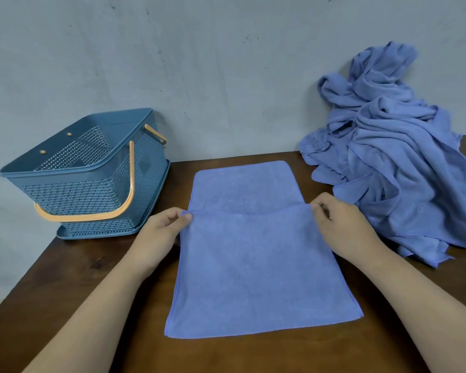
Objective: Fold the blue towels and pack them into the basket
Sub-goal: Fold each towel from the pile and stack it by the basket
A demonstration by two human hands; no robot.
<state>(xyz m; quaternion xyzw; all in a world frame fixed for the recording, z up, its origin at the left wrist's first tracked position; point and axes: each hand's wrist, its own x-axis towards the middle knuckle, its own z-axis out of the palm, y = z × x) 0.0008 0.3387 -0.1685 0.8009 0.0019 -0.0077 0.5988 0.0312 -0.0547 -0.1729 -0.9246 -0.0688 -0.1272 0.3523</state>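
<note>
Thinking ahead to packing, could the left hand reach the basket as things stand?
Probably yes: only bare table lies between the left hand and the basket, though its fingers pinch the towel.

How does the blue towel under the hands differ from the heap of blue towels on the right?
The flat blue towel lies smooth and part-folded; the crumpled heap of blue towels is wrinkled and piled high. The left hand and right hand pinch the flat towel's folded edge; no hand touches the heap. Both are the same blue cloth.
</note>
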